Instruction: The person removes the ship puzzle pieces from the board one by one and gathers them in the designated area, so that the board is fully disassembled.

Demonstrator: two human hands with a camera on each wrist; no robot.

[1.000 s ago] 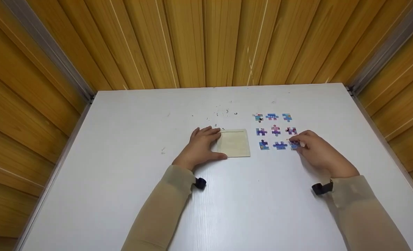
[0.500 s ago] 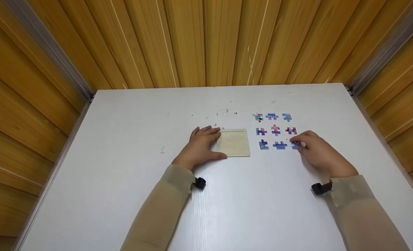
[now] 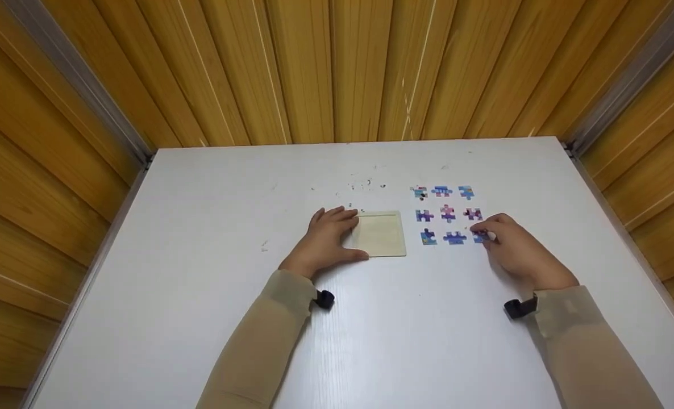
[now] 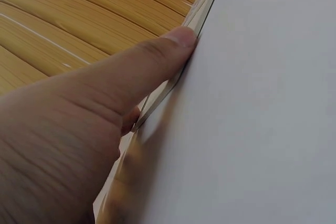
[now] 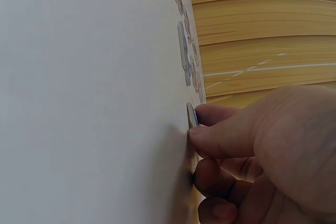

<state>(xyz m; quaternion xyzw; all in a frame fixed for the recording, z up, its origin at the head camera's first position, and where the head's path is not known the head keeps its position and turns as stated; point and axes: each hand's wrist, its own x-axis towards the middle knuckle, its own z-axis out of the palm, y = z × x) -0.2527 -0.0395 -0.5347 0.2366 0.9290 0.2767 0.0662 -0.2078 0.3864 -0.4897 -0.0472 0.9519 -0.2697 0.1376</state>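
A pale square puzzle tray (image 3: 380,237) with a raised rim lies on the white table. My left hand (image 3: 325,240) grips its left side, thumb along the near edge and fingers at the far edge; in the left wrist view the thumb (image 4: 157,59) presses on the tray's side. To the right, small colourful jigsaw pieces lie apart in rows of three. My right hand (image 3: 516,250) pinches the bottom-right jigsaw piece (image 5: 192,114) between thumb and index finger, its edge tilted in the right wrist view. Those fingers partly cover it.
Beside the pinched piece lies a blue-purple jigsaw piece (image 3: 455,237), with another (image 3: 473,214) just above. Dark specks mark the white table (image 3: 246,193) beyond the tray. Yellow wood-pattern panels (image 3: 360,68) rise behind the table's back edge.
The head view has shifted very slightly. My right fingers have made only small movements at the same jigsaw piece, while the left hand and tray stay in place.
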